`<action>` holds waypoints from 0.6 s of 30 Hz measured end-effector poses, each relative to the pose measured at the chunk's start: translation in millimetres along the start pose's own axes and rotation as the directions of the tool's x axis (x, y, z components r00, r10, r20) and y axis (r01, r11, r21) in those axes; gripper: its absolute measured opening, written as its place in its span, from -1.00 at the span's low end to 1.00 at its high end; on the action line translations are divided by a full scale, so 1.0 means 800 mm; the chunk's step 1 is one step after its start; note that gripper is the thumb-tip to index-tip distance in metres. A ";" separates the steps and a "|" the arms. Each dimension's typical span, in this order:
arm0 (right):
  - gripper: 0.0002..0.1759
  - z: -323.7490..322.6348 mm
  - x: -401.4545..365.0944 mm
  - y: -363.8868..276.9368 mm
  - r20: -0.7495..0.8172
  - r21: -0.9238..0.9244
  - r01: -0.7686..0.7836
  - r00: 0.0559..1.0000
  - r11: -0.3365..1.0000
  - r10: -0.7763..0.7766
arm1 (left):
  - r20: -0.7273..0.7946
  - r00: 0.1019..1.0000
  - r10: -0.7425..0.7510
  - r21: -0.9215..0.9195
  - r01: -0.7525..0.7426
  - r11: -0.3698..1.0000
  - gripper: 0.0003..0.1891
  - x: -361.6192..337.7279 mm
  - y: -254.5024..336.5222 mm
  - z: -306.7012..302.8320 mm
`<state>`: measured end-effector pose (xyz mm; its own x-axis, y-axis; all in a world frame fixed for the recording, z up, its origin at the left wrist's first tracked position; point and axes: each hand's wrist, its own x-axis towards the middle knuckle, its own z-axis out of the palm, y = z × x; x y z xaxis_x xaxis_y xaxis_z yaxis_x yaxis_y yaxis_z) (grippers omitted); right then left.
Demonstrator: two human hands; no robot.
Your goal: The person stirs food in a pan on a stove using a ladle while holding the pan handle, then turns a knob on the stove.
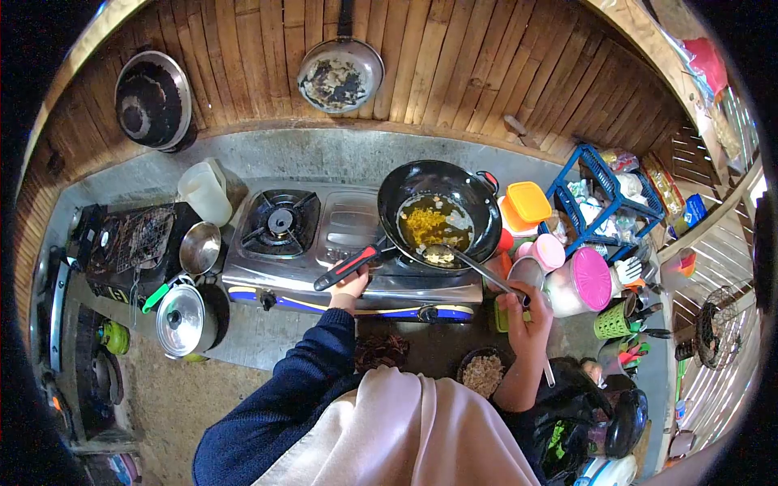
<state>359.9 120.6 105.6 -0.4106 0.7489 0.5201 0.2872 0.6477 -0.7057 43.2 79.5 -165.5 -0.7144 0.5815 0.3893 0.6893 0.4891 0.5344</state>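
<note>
A black wok [393, 186] sits over the right burner of the stove, with oil and yellow frying bits [427, 225] inside. My left hand [348, 287] is at its black-and-red handle [347, 270], closed around it from below. My right hand [527, 326] grips a long metal ladle [485, 270] by its shaft, whose end sticks out below the hand. The ladle's head lies in the near side of the wok and carries some pale pieces [440, 257]. Beside my right hand stands a shiny metal vessel [527, 274], partly covered.
The two-burner stove [348, 293] has a bare left burner [279, 222]. Left of it are a lidded pot [185, 321], a small saucepan [200, 247] and a white jug [204, 193]. Right stand a pink-lidded tub [590, 279], an orange-lidded box [528, 202] and a blue rack [587, 220].
</note>
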 end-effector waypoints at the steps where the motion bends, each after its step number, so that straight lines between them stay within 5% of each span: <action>1: -0.83 0.002 0.001 0.000 0.000 0.008 -0.022 1.000 1.000 0.022 | -0.005 1.000 0.010 0.038 -0.010 0.999 -0.74 0.000 -0.001 0.002; 18: -0.78 0.032 -0.004 0.043 0.026 0.093 -0.149 0.989 0.985 0.147 | -0.026 0.998 0.056 0.042 -0.054 0.998 -0.78 -0.002 0.005 -0.007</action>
<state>349.1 136.9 67.6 -0.3860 0.8321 0.3982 0.2637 0.5132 -0.8168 46.8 77.1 -159.8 -0.6778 0.5909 0.4375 0.7316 0.4835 0.4805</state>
